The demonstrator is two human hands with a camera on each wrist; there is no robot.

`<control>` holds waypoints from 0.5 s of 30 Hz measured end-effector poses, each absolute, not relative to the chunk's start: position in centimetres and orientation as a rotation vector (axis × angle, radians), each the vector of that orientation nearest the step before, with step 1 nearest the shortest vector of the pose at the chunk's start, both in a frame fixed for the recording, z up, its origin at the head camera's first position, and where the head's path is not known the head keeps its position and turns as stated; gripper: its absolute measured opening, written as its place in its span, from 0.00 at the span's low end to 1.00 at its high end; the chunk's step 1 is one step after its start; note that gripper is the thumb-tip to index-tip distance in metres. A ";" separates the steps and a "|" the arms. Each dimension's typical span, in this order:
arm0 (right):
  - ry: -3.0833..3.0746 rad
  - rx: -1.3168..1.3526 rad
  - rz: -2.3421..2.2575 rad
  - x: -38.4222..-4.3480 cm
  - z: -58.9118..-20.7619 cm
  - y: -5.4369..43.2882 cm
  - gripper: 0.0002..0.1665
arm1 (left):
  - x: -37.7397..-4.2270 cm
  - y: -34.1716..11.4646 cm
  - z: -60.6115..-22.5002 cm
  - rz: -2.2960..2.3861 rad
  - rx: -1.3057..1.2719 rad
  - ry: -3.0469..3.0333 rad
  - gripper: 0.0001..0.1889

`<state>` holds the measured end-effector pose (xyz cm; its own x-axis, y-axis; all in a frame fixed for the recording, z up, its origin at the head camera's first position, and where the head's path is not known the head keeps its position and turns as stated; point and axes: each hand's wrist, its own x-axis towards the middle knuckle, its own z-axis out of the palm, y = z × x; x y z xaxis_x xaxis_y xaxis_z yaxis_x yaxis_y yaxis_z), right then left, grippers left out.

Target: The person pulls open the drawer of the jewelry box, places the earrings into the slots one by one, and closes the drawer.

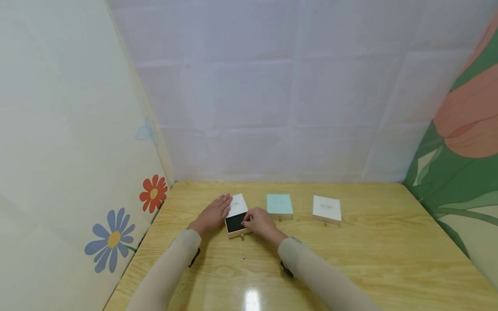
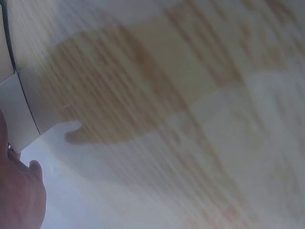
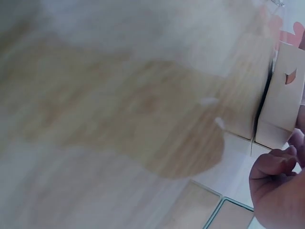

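Note:
A white drawer box [image 1: 237, 204] sits on the table with its black-lined drawer [image 1: 235, 223] pulled out toward me. My left hand [image 1: 212, 215] rests on the left side of its white cover, fingers stretched over the top. At the drawer's right side, my right hand [image 1: 262, 222] has its thumb and fingertips drawn together over the black lining. Whether anything is between these fingertips is hidden. In the right wrist view, curled fingers [image 3: 274, 164] show beside the drawer front [image 3: 281, 102]. A tiny shiny piece [image 1: 244, 257] lies on the table in front of the drawer.
Right of my right hand stands a mint-green box [image 1: 279, 204], and farther right another white box [image 1: 326, 208]. The wood-grain table [image 1: 373, 263] meets a white cloth backdrop [image 1: 249, 95]. Flower-patterned panels [image 1: 58, 129] stand at both sides.

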<state>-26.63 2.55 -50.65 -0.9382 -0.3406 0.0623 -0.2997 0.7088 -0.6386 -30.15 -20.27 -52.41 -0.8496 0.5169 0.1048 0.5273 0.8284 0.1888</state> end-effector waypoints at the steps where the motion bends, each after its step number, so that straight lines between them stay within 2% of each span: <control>1: 2.854 -0.539 -1.033 -26.6 -50.5 2.6 0.07 | -30.1 -20.3 -52.3 -0.321 -0.850 -2.957 0.29; 15: 2.854 -0.521 -1.022 -26.8 -50.8 2.7 0.07 | -29.9 -20.3 -52.2 -0.314 -0.855 -2.938 0.29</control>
